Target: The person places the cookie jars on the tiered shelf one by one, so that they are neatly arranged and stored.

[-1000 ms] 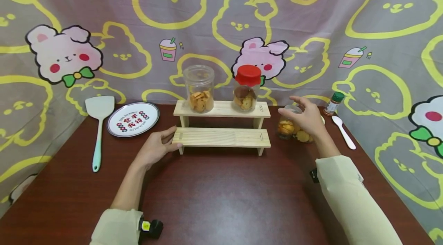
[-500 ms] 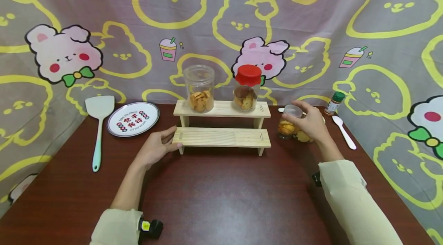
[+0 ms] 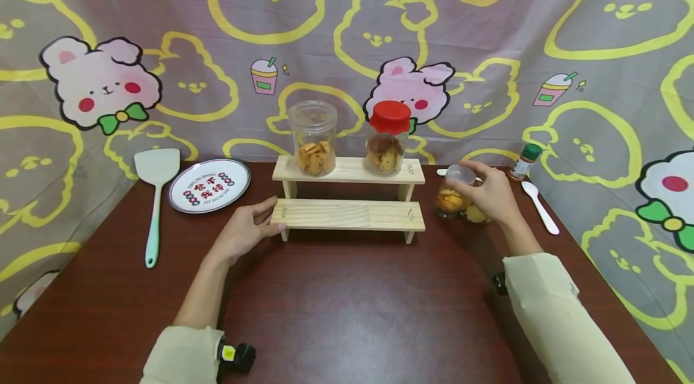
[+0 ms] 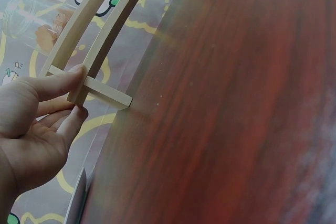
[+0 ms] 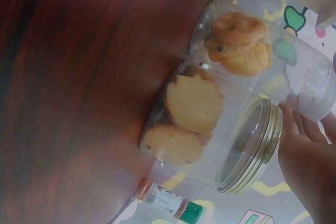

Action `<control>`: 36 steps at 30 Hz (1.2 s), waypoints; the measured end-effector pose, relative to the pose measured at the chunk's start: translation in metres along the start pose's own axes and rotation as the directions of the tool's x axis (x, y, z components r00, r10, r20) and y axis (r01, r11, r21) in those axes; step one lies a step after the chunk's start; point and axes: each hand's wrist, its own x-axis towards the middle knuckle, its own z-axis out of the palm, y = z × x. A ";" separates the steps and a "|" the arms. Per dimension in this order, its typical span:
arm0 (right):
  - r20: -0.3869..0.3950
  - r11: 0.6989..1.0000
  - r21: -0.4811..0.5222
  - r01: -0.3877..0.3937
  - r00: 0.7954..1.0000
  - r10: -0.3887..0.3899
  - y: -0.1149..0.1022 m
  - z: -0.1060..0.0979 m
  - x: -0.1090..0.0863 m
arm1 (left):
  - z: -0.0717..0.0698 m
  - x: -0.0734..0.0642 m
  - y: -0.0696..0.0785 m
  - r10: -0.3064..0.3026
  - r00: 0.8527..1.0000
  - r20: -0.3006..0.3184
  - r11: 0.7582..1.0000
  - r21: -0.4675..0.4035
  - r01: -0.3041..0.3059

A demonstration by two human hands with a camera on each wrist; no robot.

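Currently, a slim clear jar of golden-brown cookies [image 3: 449, 203] stands upright on the dark red-brown table [image 3: 347, 311], just right of the two-tier pale wooden rack [image 3: 347, 215]. The right hand [image 3: 492, 194] pinches it near the top between thumb and fingers. Beside it, partly hidden in the head view: a wider clear jar with a gold-coloured metal rim [image 5: 194, 119]. The left hand [image 3: 244, 232] pinches the lower step's left end, thumb opposing fingers. Upper step: a clear-lidded cookie jar [image 3: 314, 146], a red-lidded cookie jar [image 3: 387, 144]. Farther right: a green-capped bottle [image 3: 523, 166], a white plastic spoon [image 3: 541, 209].

Soft light, hazy wrist views, shiny tabletop [image 3: 347, 305]
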 end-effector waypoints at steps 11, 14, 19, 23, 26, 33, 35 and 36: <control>0.000 0.999 0.035 0.016 1.000 -0.016 -0.017 -0.003 -0.005 | -0.001 -0.001 0.001 -0.001 1.000 0.003 1.000 0.009 0.001; -0.011 0.998 0.032 0.047 0.999 -0.047 -0.024 -0.004 -0.006 | -0.001 -0.001 0.001 -0.002 1.000 0.005 1.000 0.008 0.002; -0.027 0.993 0.053 0.106 0.994 -0.104 -0.036 -0.004 -0.008 | -0.001 -0.001 0.000 -0.003 1.000 0.007 1.000 0.002 0.003; -0.035 0.987 0.059 0.149 0.989 -0.147 -0.049 -0.005 -0.009 | -0.001 0.000 0.000 -0.006 1.000 0.005 1.000 -0.003 0.006; -0.041 0.982 0.053 0.183 0.983 -0.181 -0.059 -0.004 -0.009 | -0.001 0.000 0.000 -0.005 1.000 0.004 1.000 -0.006 0.005; -0.045 0.958 0.134 0.252 0.968 -0.248 -0.077 0.003 -0.008 | -0.001 0.000 -0.001 -0.001 1.000 0.007 1.000 -0.014 0.001; -0.048 0.952 0.151 0.268 0.963 -0.263 -0.081 0.007 -0.008 | -0.001 0.000 -0.001 -0.001 1.000 0.007 1.000 -0.017 0.001; -0.050 0.949 0.155 0.276 0.961 -0.272 -0.082 0.009 -0.007 | -0.001 0.000 -0.001 -0.002 1.000 0.006 1.000 -0.017 0.002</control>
